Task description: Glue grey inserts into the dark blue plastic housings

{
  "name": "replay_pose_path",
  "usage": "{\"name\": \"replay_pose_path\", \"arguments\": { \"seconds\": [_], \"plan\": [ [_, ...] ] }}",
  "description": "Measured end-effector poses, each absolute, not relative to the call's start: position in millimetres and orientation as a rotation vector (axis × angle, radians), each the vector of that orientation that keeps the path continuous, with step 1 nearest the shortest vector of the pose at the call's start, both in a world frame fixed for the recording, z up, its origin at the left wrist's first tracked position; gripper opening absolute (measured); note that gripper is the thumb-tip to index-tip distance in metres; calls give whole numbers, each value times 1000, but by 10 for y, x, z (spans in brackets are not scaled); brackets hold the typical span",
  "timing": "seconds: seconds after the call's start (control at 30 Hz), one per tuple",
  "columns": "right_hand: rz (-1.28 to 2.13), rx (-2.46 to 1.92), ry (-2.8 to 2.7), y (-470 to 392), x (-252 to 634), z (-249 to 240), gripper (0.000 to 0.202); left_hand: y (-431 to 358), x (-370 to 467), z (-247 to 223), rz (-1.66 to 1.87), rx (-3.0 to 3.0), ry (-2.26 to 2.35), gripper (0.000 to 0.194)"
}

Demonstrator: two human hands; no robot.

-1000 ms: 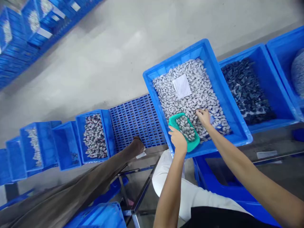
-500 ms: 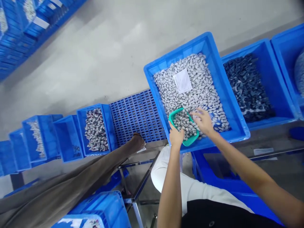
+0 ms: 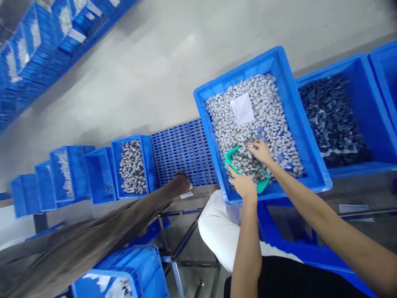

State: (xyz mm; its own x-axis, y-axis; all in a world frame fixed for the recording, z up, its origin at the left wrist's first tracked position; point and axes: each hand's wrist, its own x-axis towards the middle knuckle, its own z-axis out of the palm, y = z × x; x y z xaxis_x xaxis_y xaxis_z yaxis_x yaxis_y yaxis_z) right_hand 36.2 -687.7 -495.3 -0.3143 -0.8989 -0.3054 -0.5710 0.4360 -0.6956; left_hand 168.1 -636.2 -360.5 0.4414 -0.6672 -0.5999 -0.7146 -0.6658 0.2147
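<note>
A large blue bin point(image 3: 314, 159) holds a layer of small pale-grey, leaf-shaped pieces point(image 3: 263, 99) with a white paper slip point(image 3: 242, 108) on top. Inside its near left corner is a small green tray point(image 3: 263, 185), heaped with the same kind of pieces. My left hand point(image 3: 243, 184) is closed on the tray's near left edge. My right hand point(image 3: 260, 152) is at the tray's far edge, fingers pinched around small grey pieces; how many is hidden.
To the right stands a blue bin of dark pieces point(image 3: 335, 120). Left of the large bin lies slotted blue decking point(image 3: 173, 153), then a bin of mixed pieces point(image 3: 132, 167). Another person's brown-clad leg point(image 3: 124, 227) stretches in from the left. A metal frame point(image 3: 182, 244) stands below.
My left hand has shifted right along with the green tray, which looks more tilted. My right hand's spread fingers have closed into a pinch at the tray's far edge. The whole view has shifted slightly.
</note>
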Motion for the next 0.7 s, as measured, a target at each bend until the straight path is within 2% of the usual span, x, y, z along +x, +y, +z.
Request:
{"name": "replay_pose_path", "arguments": {
  "seconds": [0.2,0.37,0.53,0.7],
  "plan": [
    [-616,-1407,1767,-6162,832,-4633,43,-6436,1795,-3655,1148,-2590,1304,45],
    [-673,-1294,1938,-5876,352,-4396,46,-6322,2023,-3712,1264,-2554,1295,44],
    [-696,-823,2374,-5950,-8,-4619,51,-6268,2022,-3743,1270,-2555,1247,45],
    [-705,-756,2313,-6362,342,-4954,47,-6333,1910,-3718,1226,-2573,1181,47]
  ]
}}
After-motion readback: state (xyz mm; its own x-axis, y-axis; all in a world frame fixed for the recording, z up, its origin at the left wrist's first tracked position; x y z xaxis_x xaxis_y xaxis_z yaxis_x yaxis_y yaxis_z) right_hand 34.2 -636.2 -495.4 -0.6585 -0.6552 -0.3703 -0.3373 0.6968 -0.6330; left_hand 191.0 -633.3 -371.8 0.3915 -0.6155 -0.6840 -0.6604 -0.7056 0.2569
